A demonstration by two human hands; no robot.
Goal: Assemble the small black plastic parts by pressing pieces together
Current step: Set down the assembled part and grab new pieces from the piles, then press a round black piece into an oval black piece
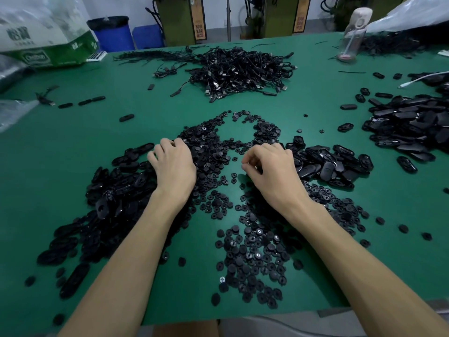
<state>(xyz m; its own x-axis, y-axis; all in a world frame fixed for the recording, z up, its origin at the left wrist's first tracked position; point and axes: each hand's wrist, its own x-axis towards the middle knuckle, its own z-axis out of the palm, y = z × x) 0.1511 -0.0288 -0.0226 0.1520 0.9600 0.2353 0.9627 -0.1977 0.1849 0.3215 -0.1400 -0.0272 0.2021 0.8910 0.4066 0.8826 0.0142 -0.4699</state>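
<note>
Small round black plastic discs lie scattered over the green mat between and in front of my arms. A heap of oval black shells lies at the left, another heap of oval shells at the right. My left hand rests palm down on the edge of the left heap, fingers curled into the parts; what it holds is hidden. My right hand hovers over the discs with fingertips pinched together; whether a small piece is between them is not clear.
A tangle of black cables lies at the back centre. More oval shells pile at the far right. A clear water bottle stands at the back right, a green-and-white carton at the back left. The table's front edge runs below my forearms.
</note>
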